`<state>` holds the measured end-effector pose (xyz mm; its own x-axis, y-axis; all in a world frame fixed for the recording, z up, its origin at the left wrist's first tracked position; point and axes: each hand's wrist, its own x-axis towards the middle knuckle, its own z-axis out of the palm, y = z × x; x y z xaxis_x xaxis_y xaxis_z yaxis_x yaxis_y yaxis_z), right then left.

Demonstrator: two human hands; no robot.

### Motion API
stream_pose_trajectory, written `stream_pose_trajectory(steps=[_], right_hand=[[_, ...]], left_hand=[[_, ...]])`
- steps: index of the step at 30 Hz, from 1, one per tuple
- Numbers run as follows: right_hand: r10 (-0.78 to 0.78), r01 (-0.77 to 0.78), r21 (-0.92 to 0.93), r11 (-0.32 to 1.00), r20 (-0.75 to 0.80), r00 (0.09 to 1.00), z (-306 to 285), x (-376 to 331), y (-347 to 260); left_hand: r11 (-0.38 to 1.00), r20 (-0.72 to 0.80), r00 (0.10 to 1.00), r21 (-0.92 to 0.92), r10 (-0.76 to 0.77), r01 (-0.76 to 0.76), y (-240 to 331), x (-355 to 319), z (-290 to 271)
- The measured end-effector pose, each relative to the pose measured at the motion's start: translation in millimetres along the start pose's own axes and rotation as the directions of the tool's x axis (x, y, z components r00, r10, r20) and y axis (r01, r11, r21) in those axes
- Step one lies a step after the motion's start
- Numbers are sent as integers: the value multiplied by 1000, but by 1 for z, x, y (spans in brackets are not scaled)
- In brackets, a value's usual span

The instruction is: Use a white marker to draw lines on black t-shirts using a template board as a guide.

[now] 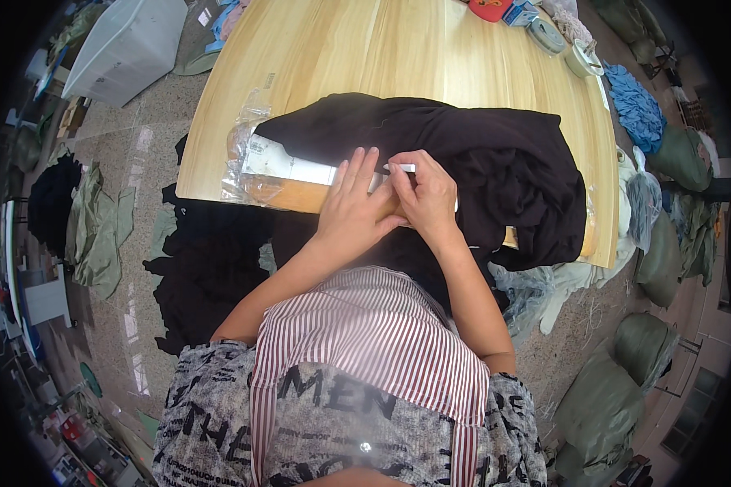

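Observation:
Dark fabric (463, 146) lies bunched across the near part of the wooden table. On its left side rests a long white pattern template (288, 165), its left end over a strip of clear plastic (234, 166) at the table edge. My left hand (355, 204) lies flat over the template's right portion, fingers stretched away from me. Beside it, my right hand (427, 199) pinches a short white marking chalk (401, 167), its tip pointing left close above the fabric. The template's far right end is mostly hidden under my hands.
Toward the far right of the wooden table (341, 49) stand a round tin (546, 36), a white tub (583, 59) and a red item (490, 9). A white bin (126, 53) is on the floor at the far left. Dark cloth (211, 268) hangs off the near left edge.

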<state>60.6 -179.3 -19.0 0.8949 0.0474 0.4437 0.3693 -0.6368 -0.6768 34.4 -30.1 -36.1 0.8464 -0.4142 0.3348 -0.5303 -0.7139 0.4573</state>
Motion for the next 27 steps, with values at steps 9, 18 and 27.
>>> stream_pose_trajectory(steps=[9, 18, 27], right_hand=[[251, -252, 142, 957, 25, 968, 7, 10, -6], [-7, -22, 167, 986, 172, 985, 24, 23, -25], [-22, 28, -17, 999, 288, 957, 31, 37, -29]], left_hand=[[1000, -18, 1000, 7, 23, -23, -1, -1, 0], [986, -55, 997, -153, 58, -66, 3, 3, 6], [986, -83, 993, -138, 83, -93, 3, 6, 4]])
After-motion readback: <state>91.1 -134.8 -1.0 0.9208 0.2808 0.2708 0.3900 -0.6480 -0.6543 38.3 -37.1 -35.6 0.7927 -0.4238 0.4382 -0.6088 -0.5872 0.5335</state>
